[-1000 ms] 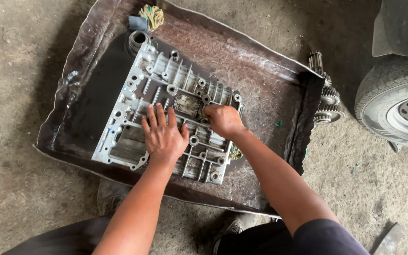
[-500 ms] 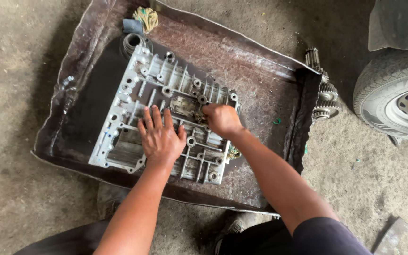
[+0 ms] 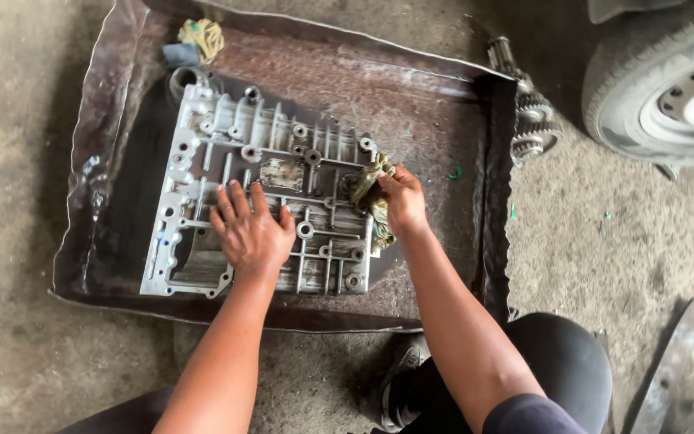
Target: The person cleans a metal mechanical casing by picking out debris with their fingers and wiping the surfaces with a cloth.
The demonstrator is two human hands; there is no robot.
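Rusty metal tray (image 3: 443, 104) on concrete floor (image 3: 604, 265), raised rims on every side; grey cast plate (image 3: 267, 201) lying flat inside, toward left half. Best wiped with steady downward pressure, left hand (image 3: 251, 233) spread flat and released on near-middle ribs to stop sliding, right hand (image 3: 402, 201) clenched around dirty rag (image 3: 373, 197) at plate's right edge. Worth working rag along channels and into bolt holes, not across sharp ribs. Open room: bare tray bottom right of plate and along far side; little on left, plate near rim. Outside tray to far right, gear shaft (image 3: 532, 120), then tyre (image 3: 668, 88). Spare rag wad (image 3: 201, 36) in far-left corner.
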